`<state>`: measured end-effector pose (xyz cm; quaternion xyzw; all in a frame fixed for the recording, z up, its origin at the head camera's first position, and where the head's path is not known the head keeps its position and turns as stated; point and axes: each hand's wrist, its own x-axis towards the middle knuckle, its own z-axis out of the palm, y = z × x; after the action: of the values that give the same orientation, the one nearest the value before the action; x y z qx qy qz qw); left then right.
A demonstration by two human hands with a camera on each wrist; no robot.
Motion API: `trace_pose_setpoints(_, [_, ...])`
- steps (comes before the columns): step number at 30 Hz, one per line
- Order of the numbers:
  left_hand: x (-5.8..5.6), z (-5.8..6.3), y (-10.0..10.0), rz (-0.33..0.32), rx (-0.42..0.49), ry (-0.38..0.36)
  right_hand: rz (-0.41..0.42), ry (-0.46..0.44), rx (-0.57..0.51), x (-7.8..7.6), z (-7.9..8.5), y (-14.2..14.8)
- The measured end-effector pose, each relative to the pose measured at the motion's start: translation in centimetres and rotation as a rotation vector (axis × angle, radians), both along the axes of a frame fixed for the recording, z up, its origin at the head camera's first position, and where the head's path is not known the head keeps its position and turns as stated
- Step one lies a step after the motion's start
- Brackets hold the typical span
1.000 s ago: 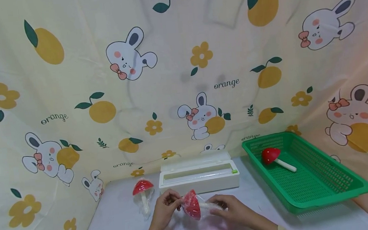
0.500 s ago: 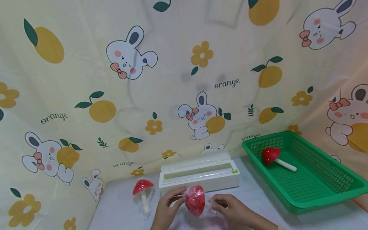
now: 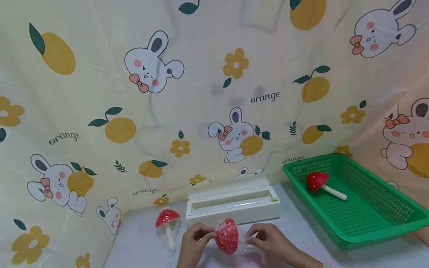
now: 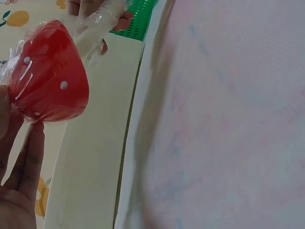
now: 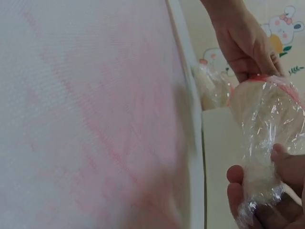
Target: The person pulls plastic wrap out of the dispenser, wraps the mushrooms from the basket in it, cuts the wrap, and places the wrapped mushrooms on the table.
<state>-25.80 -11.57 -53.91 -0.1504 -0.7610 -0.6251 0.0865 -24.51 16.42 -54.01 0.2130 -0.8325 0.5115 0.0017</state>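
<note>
Between both hands hangs a toy mushroom [image 3: 227,237] with a red, white-dotted cap, wrapped in clear cling film. My left hand [image 3: 193,244] pinches the film at the top of the cap. On the other side, my right hand [image 3: 272,240] holds the film-covered white stem [image 5: 259,174] between thumb and fingers. In the left wrist view the film lies tight and glossy over the red cap [image 4: 55,76]. Loose, crinkled film gathers around the stem end in the right wrist view. In the head view the stem is mostly hidden behind cap and film.
Behind the hands stands a white cling film dispenser [image 3: 235,216], lid raised. Another film-wrapped mushroom [image 3: 167,217] lies to the left on the table [image 3: 133,256]. At right, a green basket [image 3: 378,237] contains an unwrapped red mushroom [image 3: 317,181]. A printed curtain hangs behind.
The mushroom's cap has turned and shifted slightly right, so less of its stem shows in the head view. Both hands have kept hold, with small shifts of the fingers.
</note>
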Motion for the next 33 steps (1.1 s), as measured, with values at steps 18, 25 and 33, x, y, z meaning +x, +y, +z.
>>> trace_pose_setpoints(18, [-0.3, -0.4, -0.2, 0.093, 0.022, 0.087, -0.021, 0.067, -0.036, 0.2, 0.3, 0.1])
trace_pose_setpoints(25, [-0.3, -0.1, -0.3, 0.113, 0.034, 0.031, 0.028, 0.194, -0.085, 0.2, 0.1, 0.1])
trace_pose_setpoints(33, [0.9, 1.8, 0.4, 0.142, -0.016, -0.051, -0.053, 0.289, 0.017, 0.2, -0.2, 0.0])
